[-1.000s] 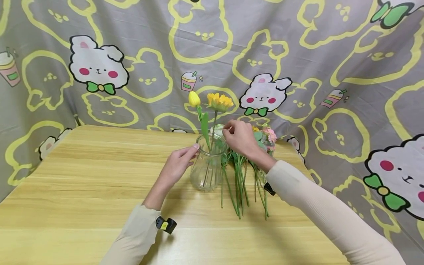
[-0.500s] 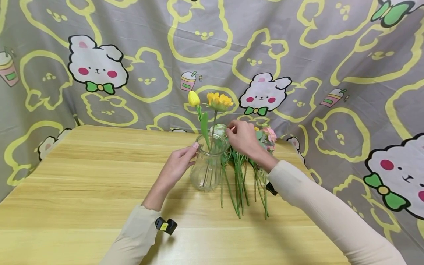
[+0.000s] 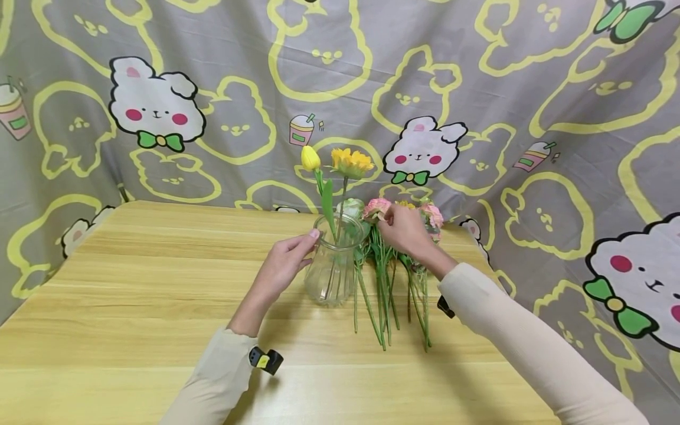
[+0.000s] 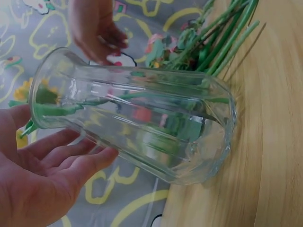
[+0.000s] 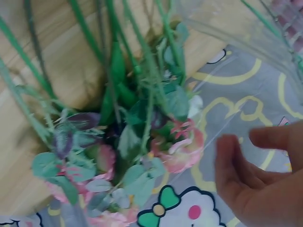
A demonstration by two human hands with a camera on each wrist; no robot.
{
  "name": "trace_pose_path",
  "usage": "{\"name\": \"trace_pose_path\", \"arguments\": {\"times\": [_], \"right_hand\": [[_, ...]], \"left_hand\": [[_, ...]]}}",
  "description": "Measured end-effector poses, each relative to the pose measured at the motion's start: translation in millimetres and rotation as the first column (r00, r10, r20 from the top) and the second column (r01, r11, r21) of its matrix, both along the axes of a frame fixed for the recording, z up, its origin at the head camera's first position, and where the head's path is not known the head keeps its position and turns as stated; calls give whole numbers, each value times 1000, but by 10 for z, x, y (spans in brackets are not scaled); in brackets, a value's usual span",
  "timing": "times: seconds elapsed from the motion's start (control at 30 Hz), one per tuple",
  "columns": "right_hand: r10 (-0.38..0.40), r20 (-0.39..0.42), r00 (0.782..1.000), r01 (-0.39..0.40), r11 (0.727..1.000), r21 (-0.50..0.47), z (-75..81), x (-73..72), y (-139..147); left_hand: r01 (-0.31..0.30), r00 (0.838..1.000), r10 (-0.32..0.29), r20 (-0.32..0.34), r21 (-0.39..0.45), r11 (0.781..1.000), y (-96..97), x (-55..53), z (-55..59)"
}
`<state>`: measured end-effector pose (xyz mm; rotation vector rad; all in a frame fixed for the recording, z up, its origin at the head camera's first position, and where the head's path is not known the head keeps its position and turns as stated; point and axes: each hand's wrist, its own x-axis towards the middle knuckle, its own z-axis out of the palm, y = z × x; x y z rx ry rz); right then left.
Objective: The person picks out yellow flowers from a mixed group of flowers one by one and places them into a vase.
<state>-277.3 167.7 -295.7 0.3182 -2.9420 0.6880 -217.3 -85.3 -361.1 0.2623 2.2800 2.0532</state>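
At the left, our left hand (image 3: 281, 264) has its thumb at the vase's rim and its fingers extended, lightly spread, along the glass. The vase (image 3: 328, 286) stands on the tabletop (image 3: 133, 295), right of its middle and toward the far edge, long axis upright and mouth up. From that mouth we see a yellow tulip (image 3: 310, 158) leaning toward the left edge, and beside it an orange flower (image 3: 352, 164), its stem nearly vertical. Just right of the vase, loose stems (image 3: 380, 295) lie with cut ends toward the near edge, blooms toward the far right corner. Above them our right hand (image 3: 406, 231) hangs beside a pink flower (image 3: 376, 208), fingers bent, thumb apart, grasping nothing.
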Motion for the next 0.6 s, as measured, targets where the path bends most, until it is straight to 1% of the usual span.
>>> {"name": "trace_pose_path", "arguments": {"times": [0.1,0.17,0.3,0.47,0.6], "right_hand": [[-16,102,995,9,998,70,-62,-26,79],[-33,179,983,14,994,106,-126,-38,131],[-45,269,962,0,986,164,-306,-22,218],[-69,317,946,13,985,173,-507,39,265],[-87,344,935,44,991,130,-601,58,264]], "left_hand": [[4,1000,-4,-4,0,1000,-5,-12,-17],[1,1000,-1,-9,0,1000,-7,-17,-29],[-7,1000,7,-21,2,1000,-9,-17,-45],[-8,1000,8,-28,15,1000,-7,-16,-44],[-1,1000,1,-30,28,1000,-11,-17,-44]]}}
